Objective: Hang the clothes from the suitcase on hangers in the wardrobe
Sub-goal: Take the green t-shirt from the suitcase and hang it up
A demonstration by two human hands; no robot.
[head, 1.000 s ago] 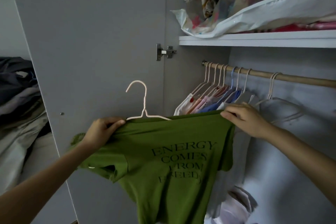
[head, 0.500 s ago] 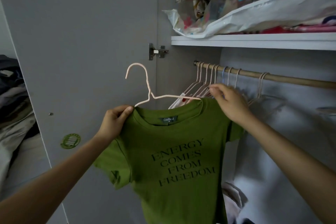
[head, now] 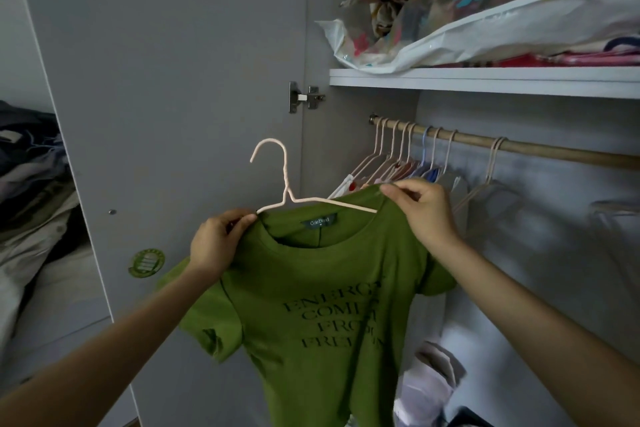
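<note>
both hands (head: 216, 243) pinch green shirt (head: 322, 305), seemingly on hanger (head: 287, 189).

A single head-worn wide-angle camera looks forward at close range into an open wardrobe (head: 519, 218), its rail (head: 554, 152) at right of frame.

Two bare forearms, left hand (head: 216, 241), right hand (head: 424, 211), no sleeves.
</note>
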